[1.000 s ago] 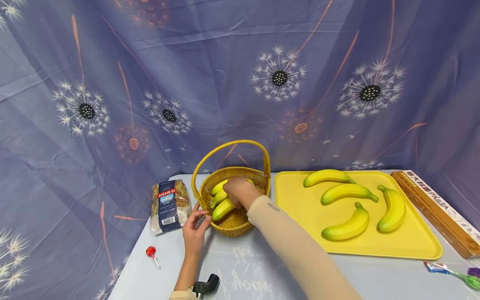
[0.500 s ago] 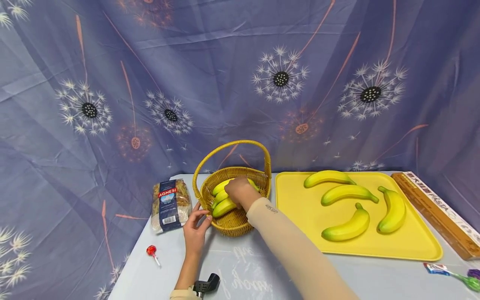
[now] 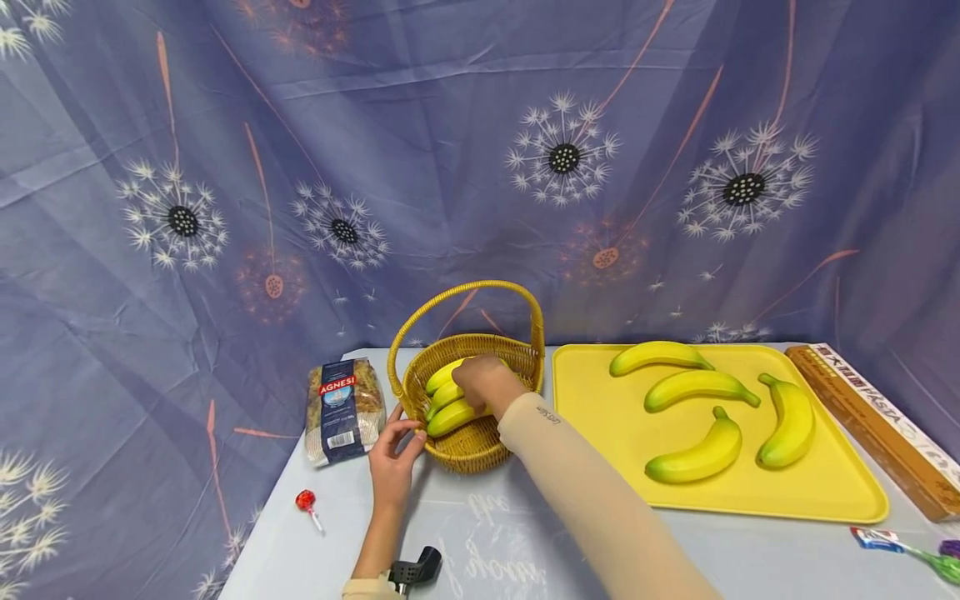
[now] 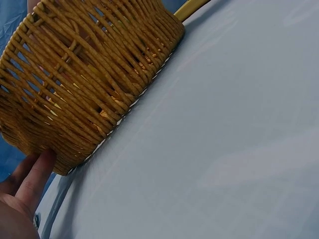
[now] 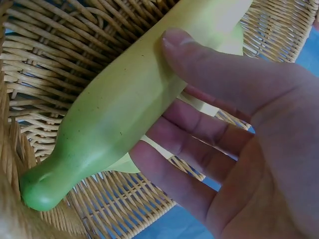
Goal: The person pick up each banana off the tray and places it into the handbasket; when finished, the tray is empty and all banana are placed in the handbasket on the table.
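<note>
A wicker basket (image 3: pixel 468 457) with a tall arched handle stands mid-table, holding three yellow bananas side by side. My right hand (image 3: pixel 491 387) reaches into it and grips the nearest banana (image 3: pixel 447 419). In the right wrist view, the thumb lies on top of that banana (image 5: pixel 109 109) and the fingers curl along its side; its green tip points toward the woven wall. My left hand (image 3: pixel 393 454) holds the basket's left side, thumb at the rim. Its fingers (image 4: pixel 36 181) press the outer weave low down in the left wrist view.
Right of the basket lies a yellow tray (image 3: pixel 592 475) with several bananas. A long brown pasta box (image 3: pixel 877 425) borders it. Left are an Agnesi pasta bag (image 3: pixel 345 412) and a red lollipop (image 3: pixel 306 501). A toothbrush-like item (image 3: pixel 900 546) lies at front right. A patterned curtain hangs behind.
The head view has shifted very slightly. Both hands keep the same hold, and the basket and bananas stay essentially where they were.
</note>
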Motion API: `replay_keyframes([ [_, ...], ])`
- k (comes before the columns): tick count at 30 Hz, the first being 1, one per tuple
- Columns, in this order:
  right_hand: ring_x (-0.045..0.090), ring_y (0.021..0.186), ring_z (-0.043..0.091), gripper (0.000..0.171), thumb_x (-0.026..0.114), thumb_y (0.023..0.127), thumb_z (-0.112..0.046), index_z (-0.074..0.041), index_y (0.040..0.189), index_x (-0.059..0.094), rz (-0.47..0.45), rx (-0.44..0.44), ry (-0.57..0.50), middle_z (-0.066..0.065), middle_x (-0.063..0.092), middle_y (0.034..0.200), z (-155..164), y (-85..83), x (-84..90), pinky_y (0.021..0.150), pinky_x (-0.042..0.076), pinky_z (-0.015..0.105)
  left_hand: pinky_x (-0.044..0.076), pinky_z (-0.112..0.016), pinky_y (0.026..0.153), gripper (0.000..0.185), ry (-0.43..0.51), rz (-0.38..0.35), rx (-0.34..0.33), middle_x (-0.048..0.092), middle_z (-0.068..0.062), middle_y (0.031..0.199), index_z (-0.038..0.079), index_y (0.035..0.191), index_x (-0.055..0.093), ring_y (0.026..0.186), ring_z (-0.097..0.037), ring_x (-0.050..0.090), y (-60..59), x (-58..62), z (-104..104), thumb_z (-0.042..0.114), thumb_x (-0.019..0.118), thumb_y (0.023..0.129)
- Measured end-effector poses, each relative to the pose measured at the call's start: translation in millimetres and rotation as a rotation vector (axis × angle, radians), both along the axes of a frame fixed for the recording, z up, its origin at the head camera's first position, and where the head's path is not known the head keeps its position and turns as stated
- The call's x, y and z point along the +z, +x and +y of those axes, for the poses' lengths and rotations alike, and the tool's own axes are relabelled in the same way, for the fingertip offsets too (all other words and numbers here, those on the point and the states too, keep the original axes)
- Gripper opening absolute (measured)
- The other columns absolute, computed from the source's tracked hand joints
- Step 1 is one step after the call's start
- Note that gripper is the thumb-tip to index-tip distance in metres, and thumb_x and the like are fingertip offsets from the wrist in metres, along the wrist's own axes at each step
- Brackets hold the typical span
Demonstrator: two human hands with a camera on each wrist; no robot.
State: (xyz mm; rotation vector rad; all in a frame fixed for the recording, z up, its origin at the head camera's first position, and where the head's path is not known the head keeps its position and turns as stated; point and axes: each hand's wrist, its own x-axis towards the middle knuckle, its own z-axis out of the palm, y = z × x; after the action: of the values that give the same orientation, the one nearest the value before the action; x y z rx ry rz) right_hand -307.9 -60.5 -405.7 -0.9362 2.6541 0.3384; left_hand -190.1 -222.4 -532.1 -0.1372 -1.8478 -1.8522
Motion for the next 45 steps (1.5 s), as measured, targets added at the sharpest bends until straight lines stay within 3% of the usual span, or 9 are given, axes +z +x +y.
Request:
replay_keyframes([
  [8, 0.054, 0.075, 0.012, 0.014, 0.076, 0.083, -0.023, -0.021, 0.094, 0.067, 0.015, -0.024, 0.003, -0.004, 0.062, 0.086, 4.6, -0.2, -4.8, 0.068, 0.047, 0.030, 0.040, -0.057, 0.099, 0.017, -0.013, -0.005, 0.015, 0.044, -0.014, 0.144, -0.009, 0.102, 0.064, 0.115, -0.042, 0.054, -1.0, -2.9, 0.1, -0.002, 0.067, 0.088],
  [15, 0.041, 0.065, 0.013, 0.012, 0.070, 0.085, -0.016, -0.017, 0.081, 0.058, -0.009, 0.014, -0.090, -0.003, 0.049, 0.073, 19.3, -3.1, -2.4, 0.058, 0.035, 0.029, 0.040, -0.058, 0.098, 0.015, -0.014, -0.011, 0.035, 0.045, -0.015, 0.143, -0.007, 0.100, 0.065, 0.114, -0.036, 0.057, 0.3, -5.3, 1.9, -0.002, 0.068, 0.087],
  [18, 0.048, 0.073, 0.011, 0.010, 0.068, 0.088, -0.021, -0.016, 0.095, 0.064, -0.021, 0.023, -0.157, -0.005, 0.054, 0.084, 31.4, -6.5, 4.6, 0.064, 0.041, 0.027, 0.040, -0.057, 0.099, 0.014, -0.008, -0.027, 0.033, 0.046, -0.013, 0.142, -0.007, 0.100, 0.065, 0.113, -0.031, 0.058, 1.2, -2.8, 2.4, -0.001, 0.068, 0.087],
  [22, 0.058, 0.098, 0.015, 0.035, 0.066, 0.091, -0.031, -0.016, 0.123, 0.063, -0.076, 0.025, -0.279, -0.003, 0.062, 0.114, 47.0, -9.0, 15.4, 0.082, 0.049, 0.033, 0.042, -0.053, 0.098, 0.015, -0.006, -0.022, 0.022, 0.046, -0.015, 0.142, -0.009, 0.100, 0.064, 0.114, -0.037, 0.056, 6.1, 9.9, 3.7, -0.003, 0.068, 0.086],
  [28, 0.059, 0.098, 0.015, 0.041, 0.064, 0.093, -0.034, -0.017, 0.130, 0.059, -0.131, 0.036, -0.415, 0.003, 0.063, 0.116, 71.6, -2.4, 28.9, 0.080, 0.050, 0.035, 0.044, -0.049, 0.098, 0.017, -0.015, -0.020, 0.010, 0.046, -0.018, 0.141, -0.014, 0.099, 0.062, 0.114, -0.045, 0.053, 13.2, 27.3, 7.1, -0.005, 0.067, 0.086],
  [33, 0.059, 0.094, 0.011, 0.038, 0.065, 0.093, -0.033, -0.021, 0.128, 0.059, -0.089, 0.067, -0.521, 0.000, 0.062, 0.114, 104.3, 10.2, 32.1, 0.076, 0.050, 0.030, 0.040, -0.058, 0.097, 0.017, 0.004, -0.020, 0.011, 0.047, -0.016, 0.141, -0.013, 0.099, 0.063, 0.114, -0.041, 0.055, 7.8, 19.0, 5.7, -0.004, 0.068, 0.086],
  [36, 0.057, 0.104, 0.014, 0.039, 0.065, 0.093, -0.033, -0.021, 0.130, 0.059, -0.009, 0.054, -0.543, 0.000, 0.060, 0.121, 127.9, 18.2, 30.8, 0.083, 0.050, 0.034, 0.041, -0.056, 0.098, 0.016, -0.001, -0.015, 0.019, 0.046, -0.013, 0.142, -0.009, 0.100, 0.065, 0.113, -0.035, 0.057, 1.7, 7.9, 3.4, -0.002, 0.069, 0.086],
  [40, 0.052, 0.117, 0.023, 0.042, 0.066, 0.092, -0.035, -0.020, 0.131, 0.059, 0.085, 0.007, -0.546, 0.003, 0.055, 0.128, 158.4, 29.9, 23.1, 0.090, 0.048, 0.042, 0.042, -0.053, 0.098, 0.015, -0.005, -0.024, 0.037, 0.046, -0.016, 0.142, -0.009, 0.099, 0.065, 0.113, -0.033, 0.058, 1.1, 4.1, 2.9, -0.004, 0.068, 0.086],
  [45, 0.053, 0.114, 0.024, 0.038, 0.068, 0.090, -0.032, -0.019, 0.126, 0.062, 0.117, -0.052, -0.592, 0.002, 0.057, 0.122, 202.2, 47.8, 3.3, 0.090, 0.048, 0.043, 0.041, -0.056, 0.097, 0.014, -0.006, -0.026, 0.017, 0.045, -0.020, 0.141, -0.011, 0.098, 0.064, 0.113, -0.042, 0.056, 9.7, 17.4, 6.8, -0.006, 0.067, 0.085],
])
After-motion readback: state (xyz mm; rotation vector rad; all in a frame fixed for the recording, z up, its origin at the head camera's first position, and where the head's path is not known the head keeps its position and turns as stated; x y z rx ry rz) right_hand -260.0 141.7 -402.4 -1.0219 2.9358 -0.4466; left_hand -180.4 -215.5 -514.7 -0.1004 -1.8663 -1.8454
